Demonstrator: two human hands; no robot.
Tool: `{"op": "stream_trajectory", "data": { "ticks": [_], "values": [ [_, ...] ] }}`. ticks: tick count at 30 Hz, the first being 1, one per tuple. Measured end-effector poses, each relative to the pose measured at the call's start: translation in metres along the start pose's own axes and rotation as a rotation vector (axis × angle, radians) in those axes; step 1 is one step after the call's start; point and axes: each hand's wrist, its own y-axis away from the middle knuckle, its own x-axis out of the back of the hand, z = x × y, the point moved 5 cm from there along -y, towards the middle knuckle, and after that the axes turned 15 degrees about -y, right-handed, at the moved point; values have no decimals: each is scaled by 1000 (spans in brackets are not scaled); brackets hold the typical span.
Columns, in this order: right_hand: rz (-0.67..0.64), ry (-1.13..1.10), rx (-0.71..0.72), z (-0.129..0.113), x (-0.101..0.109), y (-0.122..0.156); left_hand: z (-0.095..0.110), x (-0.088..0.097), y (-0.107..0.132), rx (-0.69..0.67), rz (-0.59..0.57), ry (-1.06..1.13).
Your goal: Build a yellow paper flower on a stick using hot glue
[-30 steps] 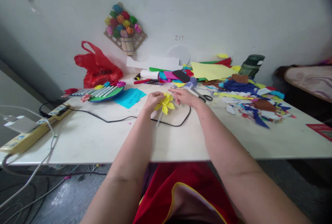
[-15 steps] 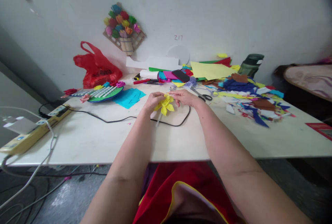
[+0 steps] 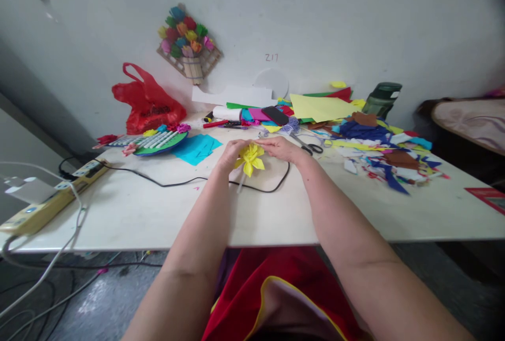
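Observation:
A yellow paper flower [image 3: 252,161] with pointed petals is held above the table between my two hands. My left hand [image 3: 232,154] closes round its left and back side. My right hand [image 3: 281,148] reaches in from the right, its fingers pinched at the flower's upper edge. A pale stick [image 3: 241,183] shows below the flower, slanting down towards me; whether it joins the flower I cannot tell. The fingertips behind the petals are partly hidden. Beneath the flower, a black cable [image 3: 185,181] runs across the white table [image 3: 272,217].
Scissors [image 3: 311,146] lie right of my hands, before a heap of paper scraps [image 3: 394,159]. Blue paper [image 3: 197,149] and a flower-trimmed panel [image 3: 158,142] lie left. Behind stand a red bag [image 3: 152,104] and a dark green bottle [image 3: 382,98]. A power strip [image 3: 51,201] sits at left.
My right hand's fingers have drawn closer together at the flower's top edge. The flower has barely shifted, and everything else is as before.

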Motion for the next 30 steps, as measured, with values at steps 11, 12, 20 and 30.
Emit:
{"op": "stream_trajectory", "data": {
  "ticks": [11, 12, 20, 30],
  "values": [
    [-26, 138, 124, 5, -1, -4, -6, 0, -2, 28, -12, 54],
    [-29, 151, 125, 5, -1, -4, -6, 0, -2, 26, -18, 58],
    [-54, 187, 135, 2, -1, -3, -4, -1, 0, 16, -37, 61],
    [48, 159, 108, -3, -7, -3, 4, -3, 2, -36, -88, -16]
  ]
}}
